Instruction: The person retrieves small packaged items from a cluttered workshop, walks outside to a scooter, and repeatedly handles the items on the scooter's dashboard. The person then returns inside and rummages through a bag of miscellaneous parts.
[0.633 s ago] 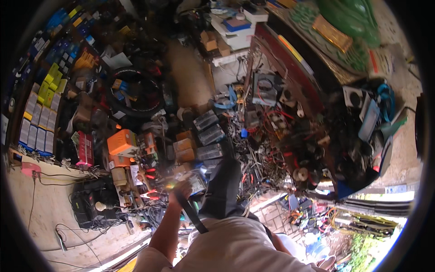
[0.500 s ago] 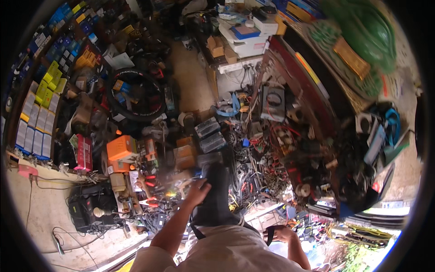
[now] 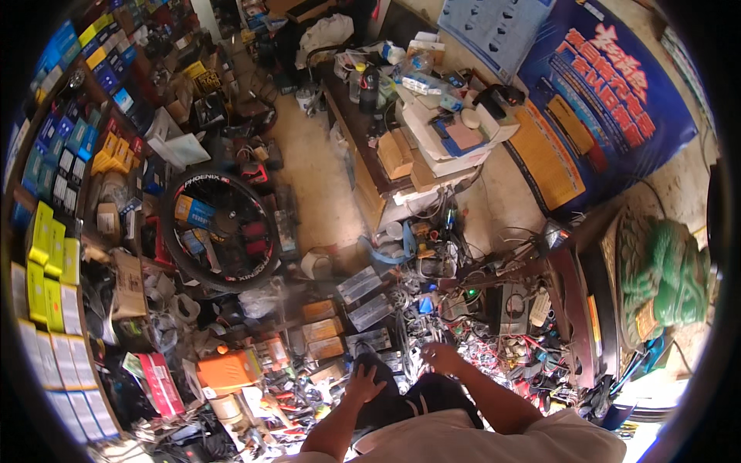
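Observation:
My left hand (image 3: 364,383) lies with its fingers spread on my dark-trousered knee (image 3: 376,364) and holds nothing. Farther right, my right hand (image 3: 441,356) reaches over a heap of loose wires and small parts (image 3: 463,328). Its fingers look slightly apart, and I make out nothing between them. Beyond my knee, silver-grey boxy units (image 3: 369,310) lie side by side, with orange-brown boxes (image 3: 323,329) to their left. A small blue piece (image 3: 425,305) sits among the wires ahead of my right hand.
A bicycle wheel (image 3: 221,229) lies over boxes at left, beside shelves of small boxes (image 3: 48,309). An orange case (image 3: 229,370) is nearer. A desk (image 3: 363,166) with a white machine (image 3: 432,158) stands ahead. A green carved figure (image 3: 665,270) is at far right.
My view has tilted up and turned right. My right hand has left a dark strap-like band beside my waist and reached forward over the wires. My left hand stays at my knee.

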The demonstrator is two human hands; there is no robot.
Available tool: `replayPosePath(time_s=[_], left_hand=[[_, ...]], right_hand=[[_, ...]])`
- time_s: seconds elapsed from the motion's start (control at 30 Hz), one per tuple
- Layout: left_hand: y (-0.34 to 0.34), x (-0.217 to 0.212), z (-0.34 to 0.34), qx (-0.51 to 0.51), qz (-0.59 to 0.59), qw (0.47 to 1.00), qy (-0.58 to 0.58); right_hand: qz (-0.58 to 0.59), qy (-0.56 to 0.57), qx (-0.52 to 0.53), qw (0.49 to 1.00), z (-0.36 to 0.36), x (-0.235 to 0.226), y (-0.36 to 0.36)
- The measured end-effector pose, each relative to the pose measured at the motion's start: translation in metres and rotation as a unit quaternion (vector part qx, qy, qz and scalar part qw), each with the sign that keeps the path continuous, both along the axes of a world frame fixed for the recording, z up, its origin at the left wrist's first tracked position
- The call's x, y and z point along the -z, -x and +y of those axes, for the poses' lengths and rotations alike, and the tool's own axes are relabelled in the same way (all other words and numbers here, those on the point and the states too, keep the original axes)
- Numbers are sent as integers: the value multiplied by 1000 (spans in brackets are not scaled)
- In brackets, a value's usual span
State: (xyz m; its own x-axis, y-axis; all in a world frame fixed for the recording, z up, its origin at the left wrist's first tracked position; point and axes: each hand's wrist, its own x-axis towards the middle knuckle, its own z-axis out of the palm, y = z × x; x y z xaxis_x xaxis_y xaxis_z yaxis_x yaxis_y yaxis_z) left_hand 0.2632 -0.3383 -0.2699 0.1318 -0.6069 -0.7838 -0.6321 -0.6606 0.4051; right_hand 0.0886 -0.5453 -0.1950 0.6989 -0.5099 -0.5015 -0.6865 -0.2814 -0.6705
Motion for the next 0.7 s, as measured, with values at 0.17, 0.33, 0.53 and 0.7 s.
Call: replayPosePath(time_s=[0.17, 0.33, 0.53, 0.7], left_hand=[[-69, -14, -12, -35, 84, 994, -53], [-183, 34, 22, -211, -21, 973, 91], [-339, 10, -44, -536, 62, 841, 50], [-451, 32, -158, -667, 335, 657, 102]], right_hand=[[12, 89, 139, 986, -68, -8, -39], [69, 62, 174, 980, -123, 9, -78], [47, -27, 180, 982, -199, 75, -180], [102, -114, 251, 956, -262, 123, -245]])
